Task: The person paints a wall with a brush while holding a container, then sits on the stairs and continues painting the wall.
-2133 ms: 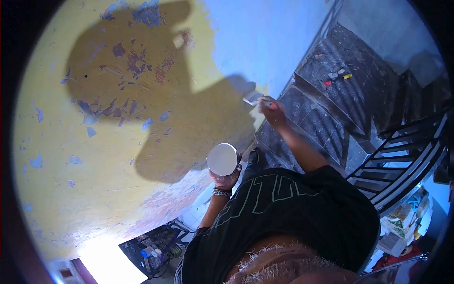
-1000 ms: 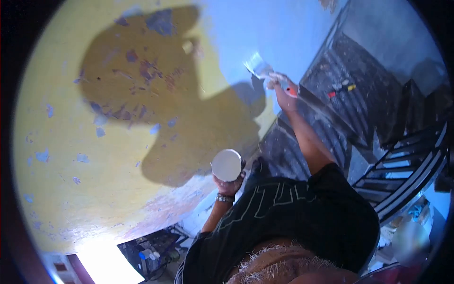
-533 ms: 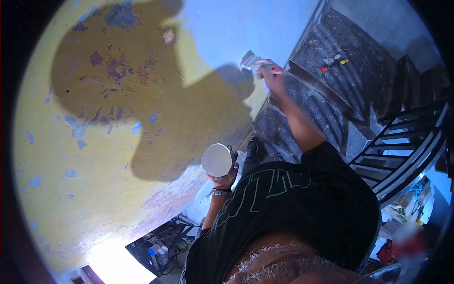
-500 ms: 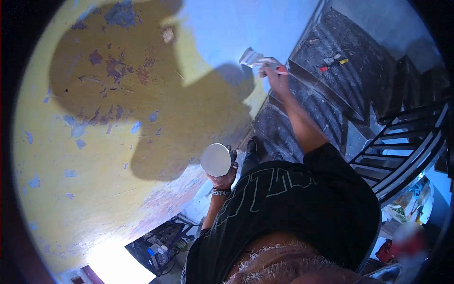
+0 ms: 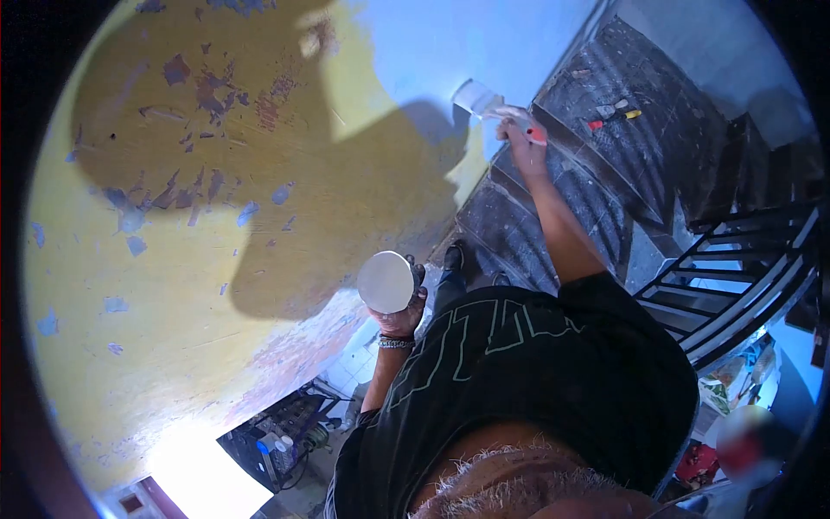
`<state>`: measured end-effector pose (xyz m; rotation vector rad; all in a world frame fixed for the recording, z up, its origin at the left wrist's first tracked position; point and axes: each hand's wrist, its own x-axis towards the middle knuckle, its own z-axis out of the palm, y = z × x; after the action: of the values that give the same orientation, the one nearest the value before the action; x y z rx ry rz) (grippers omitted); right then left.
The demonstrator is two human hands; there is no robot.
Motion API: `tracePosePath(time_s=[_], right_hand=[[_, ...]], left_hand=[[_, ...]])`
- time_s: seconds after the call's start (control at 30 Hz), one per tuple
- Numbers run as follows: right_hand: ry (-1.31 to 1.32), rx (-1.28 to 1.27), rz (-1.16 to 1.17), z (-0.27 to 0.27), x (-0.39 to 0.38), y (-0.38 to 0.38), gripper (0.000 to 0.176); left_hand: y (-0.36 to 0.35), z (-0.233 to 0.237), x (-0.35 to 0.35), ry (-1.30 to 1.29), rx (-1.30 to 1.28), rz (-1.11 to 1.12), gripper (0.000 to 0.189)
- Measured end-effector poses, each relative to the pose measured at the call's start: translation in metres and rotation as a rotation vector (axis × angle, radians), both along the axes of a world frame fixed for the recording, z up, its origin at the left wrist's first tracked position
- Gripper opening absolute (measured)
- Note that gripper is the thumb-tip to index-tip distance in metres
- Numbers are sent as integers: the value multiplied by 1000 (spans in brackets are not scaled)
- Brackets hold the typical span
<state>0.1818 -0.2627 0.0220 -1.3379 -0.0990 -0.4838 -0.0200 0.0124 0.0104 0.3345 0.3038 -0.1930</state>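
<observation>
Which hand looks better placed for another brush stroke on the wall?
Probably the right hand: it holds the brush, bristles up by the wall's pale blue area. The left hand is occupied, holding a round container.

The person wears a black short-sleeved T-shirt with pale outlined lettering, silvery wristband and dark shoes.

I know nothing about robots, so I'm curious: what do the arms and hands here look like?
These are a person's arms, with no gloves on the left hand or right hand. The short sleeves of a black T-shirt leave both forearms uncovered. A linked, metallic-looking band circles the left wrist; none shows on the right.
</observation>
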Motion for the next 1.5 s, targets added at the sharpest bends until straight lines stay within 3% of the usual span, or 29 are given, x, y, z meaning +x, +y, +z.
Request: tracePosePath(time_s=[0.07,0.13,0.2,0.27,0.3,0.37,0.4,0.53,0.6,0.63,0.7,0.73,0.77,0.83,0.9,1.0,1.1,1.27,1.33,1.43,1.5], right_hand=[[115,-6,-29,-35,-2,7,15],[250,-91,94,-85,4,16,13],[213,-67,121,-68,-1,49,14],[96,243,183,-12,-20,66,16],[108,243,184,7,-29,63,16],[-156,124,148,31,-38,57,17],[-150,122,159,27,-40,55,17],[5,-67,11,-34,-33,47,14],[332,-199,77,-57,-27,53,13],[191,-230,48,-68,-17,57,14],[-72,-337,-5,-27,-20,66,13],[-41,-321,54,-14,-21,63,14],[51,206,268,8,-27,65,16],[54,88,251,36,-41,45,19],[61,132,219,38,-57,29,19],[192,-36,281,14,-82,1,21],[337,7,332,6,-105,-5,22],[347,-17,78,-46,-105,-7,21],[484,-9,77,-75,-95,-7,21],[468,-193,-4,-92,-82,6,19],[324,-146,-37,-130,-64,12,20]], left_hand=[[2,-2,-1,-14,6,-2,70],[4,-3,-2,-15,-3,-7,70],[3,-3,-3,-12,-8,-13,70],[0,2,-2,-43,-43,1,62],[-1,3,-4,-32,-44,4,62],[-3,4,-5,-28,-35,20,60],[-3,5,-5,-23,-38,32,60],[-6,8,-13,6,-113,51,56],[-6,5,-19,-48,-91,42,55],[-7,6,-23,-100,-94,49,54],[3,-1,-31,-66,-91,87,58],[9,-4,-38,-56,-96,92,62],[10,1,-39,-56,-137,114,61],[13,-2,-47,-59,-147,196,59],[16,0,-48,-86,-148,229,59],[18,-1,-50,-34,-125,282,58],[20,-3,-48,-18,-96,307,59],[16,-16,-31,-16,-122,193,58],[17,-21,-23,-7,-108,127,58],[17,-38,-7,18,-131,20,59],[15,-48,7,10,-152,-34,60]])
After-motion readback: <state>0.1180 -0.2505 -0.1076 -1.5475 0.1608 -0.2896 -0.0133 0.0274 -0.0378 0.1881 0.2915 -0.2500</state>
